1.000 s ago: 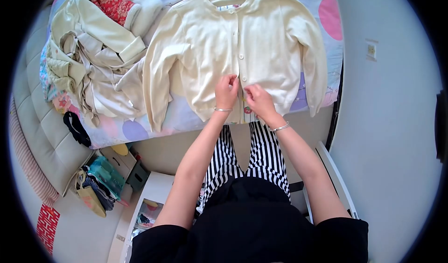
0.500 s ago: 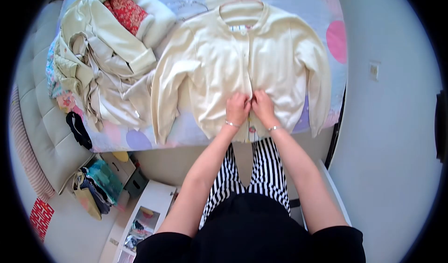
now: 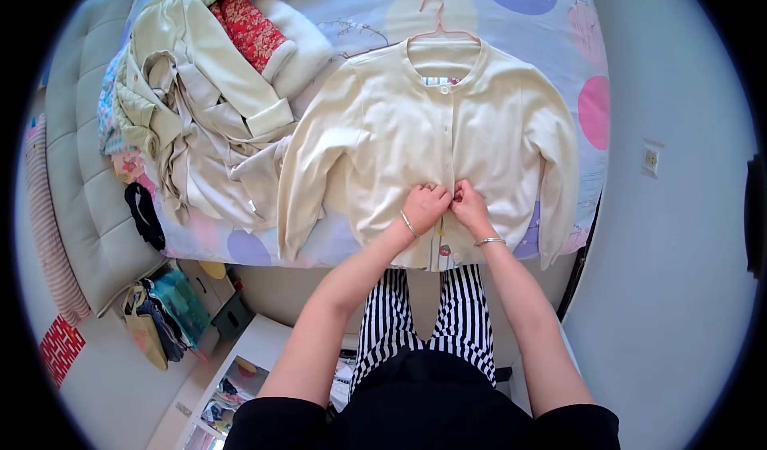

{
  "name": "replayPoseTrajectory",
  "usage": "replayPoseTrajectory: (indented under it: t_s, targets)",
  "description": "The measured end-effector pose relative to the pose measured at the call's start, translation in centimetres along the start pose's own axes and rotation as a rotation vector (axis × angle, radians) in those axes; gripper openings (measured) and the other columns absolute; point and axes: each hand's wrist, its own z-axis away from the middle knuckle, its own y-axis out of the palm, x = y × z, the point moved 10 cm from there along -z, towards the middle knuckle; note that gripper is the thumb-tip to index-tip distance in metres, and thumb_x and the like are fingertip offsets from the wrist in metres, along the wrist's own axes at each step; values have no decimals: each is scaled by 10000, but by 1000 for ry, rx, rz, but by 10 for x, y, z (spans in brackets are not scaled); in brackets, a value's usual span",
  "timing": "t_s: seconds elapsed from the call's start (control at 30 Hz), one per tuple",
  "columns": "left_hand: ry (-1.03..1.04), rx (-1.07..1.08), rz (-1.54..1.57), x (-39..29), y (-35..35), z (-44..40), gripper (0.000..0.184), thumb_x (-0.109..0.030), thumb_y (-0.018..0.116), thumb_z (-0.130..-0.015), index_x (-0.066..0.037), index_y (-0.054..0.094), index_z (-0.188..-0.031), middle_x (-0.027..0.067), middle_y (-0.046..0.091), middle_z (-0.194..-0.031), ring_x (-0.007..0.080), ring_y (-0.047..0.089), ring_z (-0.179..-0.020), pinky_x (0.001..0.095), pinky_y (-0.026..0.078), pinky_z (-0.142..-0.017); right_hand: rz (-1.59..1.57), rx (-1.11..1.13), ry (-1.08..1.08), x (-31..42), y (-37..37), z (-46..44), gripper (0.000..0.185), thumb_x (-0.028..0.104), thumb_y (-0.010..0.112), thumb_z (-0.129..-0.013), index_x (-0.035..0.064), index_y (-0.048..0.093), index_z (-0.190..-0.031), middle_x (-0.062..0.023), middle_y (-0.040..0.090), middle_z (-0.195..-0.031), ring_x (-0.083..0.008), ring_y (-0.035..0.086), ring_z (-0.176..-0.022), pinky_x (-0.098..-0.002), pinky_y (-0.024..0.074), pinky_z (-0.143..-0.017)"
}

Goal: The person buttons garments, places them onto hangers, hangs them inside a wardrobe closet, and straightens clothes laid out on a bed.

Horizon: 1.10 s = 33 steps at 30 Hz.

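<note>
A cream cardigan lies front up on the bed, its sleeves spread to both sides. A pink hanger sits inside its neck, the hook pointing away from me. My left hand is closed on the front edge of the cardigan, below the middle of the button band. Close beside it, my right hand pinches the other front edge. Whether a button is between the fingers is hidden. Below my hands the front parts, showing the lining with a strawberry print.
A heap of cream and beige clothes lies left of the cardigan, with a red floral garment behind. A black band rests near the padded headboard. Bags hang below left. A wall stands at right.
The view has shifted, so the bed and cardigan appear lower and farther right. Both hands stay at the button band, with fingers slightly repositioned.
</note>
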Motion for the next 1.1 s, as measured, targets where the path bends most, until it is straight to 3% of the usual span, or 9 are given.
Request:
replayPoseTrajectory:
  t_s: [0.07, 0.23, 0.33, 0.53, 0.63, 0.8, 1.1]
  targets:
    - [39, 31, -26, 1, 3, -4, 62, -138, 568, -688, -123, 568, -748, 15, 528, -731, 181, 577, -693, 310, 462, -595, 3, 48, 2, -6, 3, -6, 181, 89, 618, -722, 78, 538, -884, -53, 645, -745, -205, 615, -681, -326, 469, -617]
    - [132, 100, -58, -1, 18, -9, 49, -132, 556, -696, -108, 571, -736, 36, 530, -703, 192, 578, -642, 315, 478, -596, -269, 211, 7, -21, 17, -18, 172, 35, 613, -719, 45, 531, -870, -9, 610, -731, -93, 549, -647, -243, 441, -588]
    - [152, 151, -78, 1, 32, -10, 50, -135, 555, -702, -97, 572, -729, 44, 542, -679, 199, 582, -614, 322, 480, -570, -366, 244, 40, -20, 17, -19, 150, 37, 622, -735, 34, 534, -857, 3, 592, -704, -74, 528, -634, -227, 438, -581]
    - [160, 261, -38, 5, 47, -10, 71, -155, 556, -735, -86, 573, -738, 62, 588, -705, 212, 612, -647, 326, 495, -567, -342, 205, 48, -14, 9, -18, 117, -15, 590, -757, 12, 553, -864, -15, 603, -714, -68, 562, -634, -209, 452, -561]
    - [79, 266, 8, 9, 45, -8, 102, -176, 561, -767, -78, 590, -766, 73, 611, -714, 217, 628, -664, 324, 511, -580, -446, 225, 125, -13, 10, -17, 79, 25, 599, -780, 0, 583, -854, -46, 637, -726, -89, 605, -662, -221, 488, -607]
    - [-189, 24, 97, 24, 23, -3, 115, -156, 636, -700, -85, 548, -720, 75, 576, -634, 239, 603, -610, 347, 500, -543, -493, 228, 92, -8, 10, -14, 93, 28, 613, -779, -14, 576, -853, -56, 635, -719, -102, 617, -659, -229, 503, -613]
    - [-305, -126, 64, 26, 6, 11, 139, -115, 649, -690, -118, 510, -685, 47, 551, -627, 221, 576, -591, 345, 475, -530, -389, 203, 9, -14, 15, -14, 144, 64, 654, -757, 12, 588, -874, -38, 660, -760, -89, 624, -685, -224, 489, -620]
